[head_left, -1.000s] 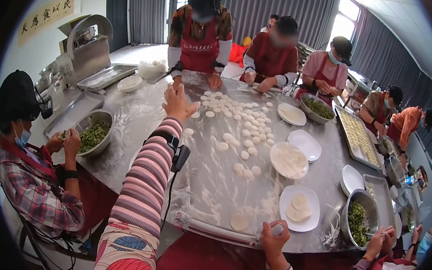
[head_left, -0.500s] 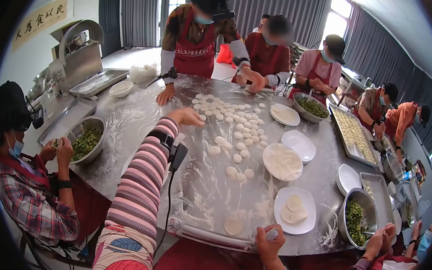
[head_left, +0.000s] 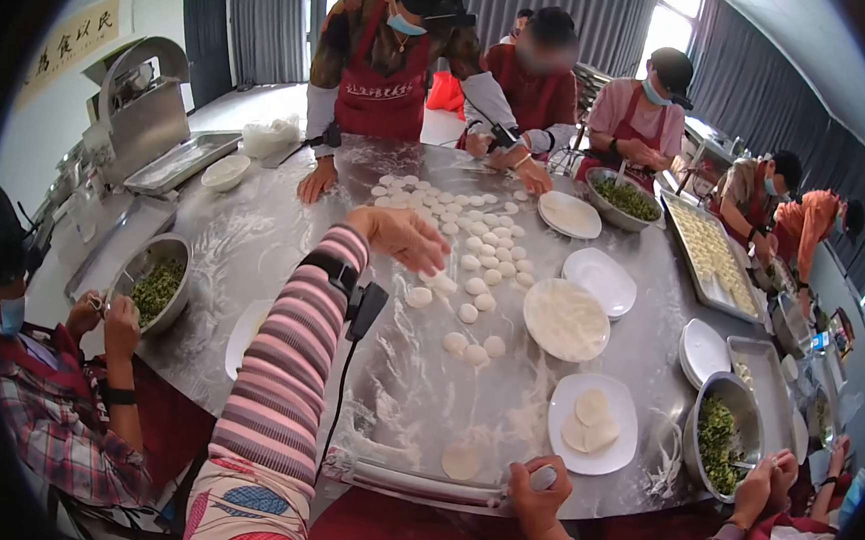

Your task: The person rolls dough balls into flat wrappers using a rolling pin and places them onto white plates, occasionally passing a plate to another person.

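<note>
My left hand [head_left: 411, 239], in a striped sleeve, reaches over the floured steel table. Its fingers are extended and slightly blurred, with nothing visible in them. Flattened dough pieces [head_left: 441, 283] lie just below the fingertips, and many more spread beyond. Near the front edge, my right hand [head_left: 540, 498] is closed around a rolling pin [head_left: 542, 476]; only its rounded grey end shows. A thin rolled wrapper [head_left: 461, 461] lies flat to the left of that hand. Behind it, a square white plate [head_left: 620, 439] carries a few overlapping wrappers [head_left: 590, 422].
A round plate [head_left: 605, 334] bears a stack of wrappers. Bowls of green filling stand at left [head_left: 182, 293] and right [head_left: 693, 444]. A tray of dumplings [head_left: 691, 278] lies at far right. Co-workers surround the table; one leans a hand [head_left: 318, 181] on it. A black cable [head_left: 340, 404] hangs from my left wrist.
My left hand has moved right over the dough pieces. My right hand stays at the front edge, still gripping. Across the table, a co-worker's hand has shifted right, toward a plate. The view has shifted slightly.
</note>
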Tool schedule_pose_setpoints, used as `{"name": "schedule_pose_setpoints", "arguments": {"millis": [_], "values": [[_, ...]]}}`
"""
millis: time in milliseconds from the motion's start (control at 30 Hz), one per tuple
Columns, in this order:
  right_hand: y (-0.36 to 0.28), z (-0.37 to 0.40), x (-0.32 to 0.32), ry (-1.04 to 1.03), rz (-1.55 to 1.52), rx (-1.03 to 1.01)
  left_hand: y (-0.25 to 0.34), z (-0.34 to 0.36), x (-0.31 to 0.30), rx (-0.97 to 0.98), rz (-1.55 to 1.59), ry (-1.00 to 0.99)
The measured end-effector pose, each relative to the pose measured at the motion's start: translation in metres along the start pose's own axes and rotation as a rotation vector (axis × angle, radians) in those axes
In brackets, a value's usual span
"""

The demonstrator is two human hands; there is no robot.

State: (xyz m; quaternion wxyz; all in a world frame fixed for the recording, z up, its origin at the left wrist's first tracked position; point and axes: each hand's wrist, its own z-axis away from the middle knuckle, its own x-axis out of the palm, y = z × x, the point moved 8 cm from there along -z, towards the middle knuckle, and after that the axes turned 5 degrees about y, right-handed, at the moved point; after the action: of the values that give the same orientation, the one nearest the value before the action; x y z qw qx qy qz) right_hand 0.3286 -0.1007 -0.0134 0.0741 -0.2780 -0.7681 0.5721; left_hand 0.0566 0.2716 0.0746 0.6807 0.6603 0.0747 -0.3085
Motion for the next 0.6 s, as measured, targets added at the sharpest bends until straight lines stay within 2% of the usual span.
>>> {"name": "schedule_pose_setpoints", "arguments": {"millis": [33, 67, 100, 133, 167, 200, 233, 267, 300, 333, 400, 433, 467, 533, 567, 600], "values": [[-0.005, 0.000, 0.000, 0.028, 0.014, -0.050, 0.005, 0.020, 0.033, -0.066, 0.350, -0.398], [-0.010, 0.003, -0.001, 0.051, 0.033, -0.100, 0.008, 0.031, 0.038, -0.081, 0.344, -0.404], [-0.009, 0.004, -0.001, 0.049, 0.031, -0.092, 0.000, 0.034, 0.005, -0.162, -0.362, 0.064], [-0.013, 0.002, -0.001, 0.050, 0.038, -0.141, 0.021, 0.049, -0.031, -0.220, -1.059, 0.552], [-0.018, -0.001, -0.002, 0.053, 0.042, -0.195, 0.024, 0.053, -0.041, -0.099, -0.976, 0.741], [-0.018, -0.002, -0.003, 0.060, 0.032, -0.202, 0.018, 0.047, -0.049, -0.091, -0.982, 0.751], [-0.017, -0.002, -0.002, 0.051, 0.034, -0.200, -0.013, 0.024, -0.024, -0.162, -0.518, 0.239], [-0.017, 0.001, -0.002, 0.036, 0.040, -0.190, -0.018, 0.030, 0.018, -0.228, -0.039, -0.272], [-0.018, 0.001, -0.003, 0.038, 0.034, -0.186, 0.010, 0.053, 0.040, -0.191, 0.108, -0.475], [-0.019, 0.001, -0.003, 0.043, 0.031, -0.187, -0.004, 0.032, 0.036, -0.192, 0.102, -0.474], [-0.019, 0.004, -0.003, 0.036, 0.043, -0.173, 0.017, 0.017, -0.014, -0.024, -0.791, 0.286], [-0.017, 0.003, -0.003, 0.024, 0.011, -0.145, 0.019, 0.036, -0.037, -0.150, -0.950, 0.675], [-0.015, 0.002, -0.003, 0.011, -0.023, -0.116, 0.008, 0.029, -0.042, -0.161, -0.944, 0.668], [-0.023, 0.000, -0.005, 0.005, -0.012, -0.147, -0.039, -0.008, -0.016, -0.202, -0.654, -0.046], [-0.028, 0.001, -0.003, 0.005, -0.011, -0.182, -0.014, 0.038, 0.026, -0.217, -0.034, -0.488], [-0.025, -0.001, -0.001, 0.009, -0.025, -0.171, -0.015, 0.037, 0.023, -0.228, -0.048, -0.489]]}}
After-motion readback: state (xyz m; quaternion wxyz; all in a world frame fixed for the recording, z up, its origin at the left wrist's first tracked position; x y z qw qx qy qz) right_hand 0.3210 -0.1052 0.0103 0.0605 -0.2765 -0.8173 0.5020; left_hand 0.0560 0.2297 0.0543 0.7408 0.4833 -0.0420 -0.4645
